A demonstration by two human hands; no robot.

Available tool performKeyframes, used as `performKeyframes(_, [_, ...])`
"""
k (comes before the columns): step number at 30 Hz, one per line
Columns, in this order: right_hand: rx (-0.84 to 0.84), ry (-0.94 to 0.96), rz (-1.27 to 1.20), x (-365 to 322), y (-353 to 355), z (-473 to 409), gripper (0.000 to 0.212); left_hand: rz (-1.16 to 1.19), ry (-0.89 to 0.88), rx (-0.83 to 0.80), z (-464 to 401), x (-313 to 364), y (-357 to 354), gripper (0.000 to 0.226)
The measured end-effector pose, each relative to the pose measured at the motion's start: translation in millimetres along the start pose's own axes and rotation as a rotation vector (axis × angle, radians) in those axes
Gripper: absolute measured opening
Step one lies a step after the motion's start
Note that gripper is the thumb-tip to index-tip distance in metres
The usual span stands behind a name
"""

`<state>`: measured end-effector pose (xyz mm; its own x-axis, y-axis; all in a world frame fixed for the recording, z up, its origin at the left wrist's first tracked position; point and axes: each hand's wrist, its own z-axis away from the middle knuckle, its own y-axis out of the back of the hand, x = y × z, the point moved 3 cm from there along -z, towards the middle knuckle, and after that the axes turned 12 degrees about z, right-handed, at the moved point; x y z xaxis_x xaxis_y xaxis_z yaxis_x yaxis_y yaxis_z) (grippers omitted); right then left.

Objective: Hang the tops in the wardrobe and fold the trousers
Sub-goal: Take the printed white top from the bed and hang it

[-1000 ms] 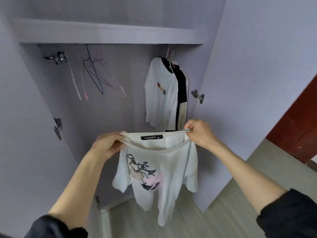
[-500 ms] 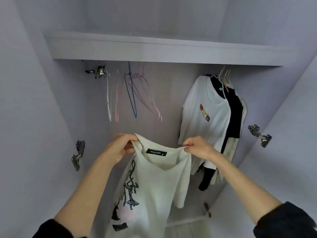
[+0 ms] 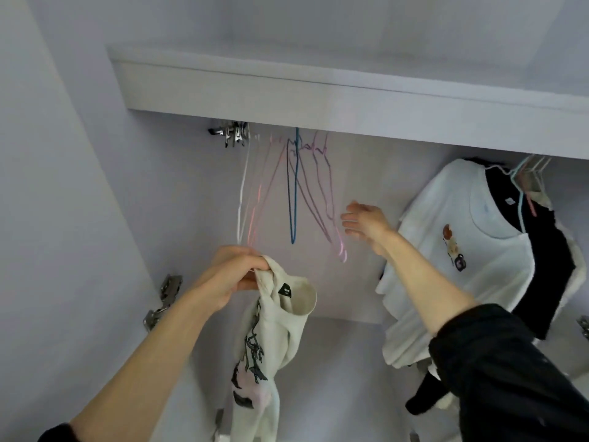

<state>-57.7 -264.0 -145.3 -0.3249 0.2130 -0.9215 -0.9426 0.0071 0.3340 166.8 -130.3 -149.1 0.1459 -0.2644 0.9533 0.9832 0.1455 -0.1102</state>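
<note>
- Gripping a cream top [image 3: 274,339] by its collar, our left hand [image 3: 236,275] holds it below the empty hangers [image 3: 291,193].
- Our right hand [image 3: 366,223] reaches, fingers spread, holding nothing.
- Two tops [image 3: 471,250] already hang; trousers unseen.

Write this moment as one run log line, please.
left hand: grips white printed top at collar | right hand: open, near empty hangers | hung: white t-shirt

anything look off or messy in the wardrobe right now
Nothing damaged. The empty hangers hang bunched and skewed at different angles. The printed tee dangles crumpled from the left hand, not yet on a hanger. The right hand is open near the hangers.
</note>
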Motion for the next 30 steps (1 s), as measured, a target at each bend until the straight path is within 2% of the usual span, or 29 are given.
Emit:
performKeyframes(6, [-0.036,0.057,0.075,-23.9,-33.2,-28.2,0.023,0.044,0.005,0.107,-3.0,-0.9,16.6,0.015])
performKeyframes(11, [-0.024,0.086,-0.101,-22.4,-34.7,-32.3,0.015,0.065,0.007,0.152,-2.9,-5.5,23.1,0.02])
performKeyframes(16, [0.197,0.198,0.072,-20.4,-13.8,-45.1,0.02,0.037,0.013,0.093,-1.9,-5.5,6.3,0.015])
performKeyframes(19, [0.315,0.325,0.127,-24.0,3.0,-42.6,0.019,0.043,-0.015,0.122,-2.0,-6.5,-1.6,0.015])
performKeyframes(23, [0.376,0.444,0.093,-16.0,28.8,-27.3,0.025,0.095,-0.045,0.17,0.2,-8.9,-11.3,0.011])
performKeyframes(28, [0.436,0.307,-0.194,31.4,55.2,3.4,0.019,0.044,0.023,0.274,-0.3,-23.9,-20.0,0.012])
performKeyframes(30, [0.436,0.247,-0.296,59.3,63.4,21.9,0.042,-0.02,0.037,0.294,0.7,-32.2,-24.9,0.018])
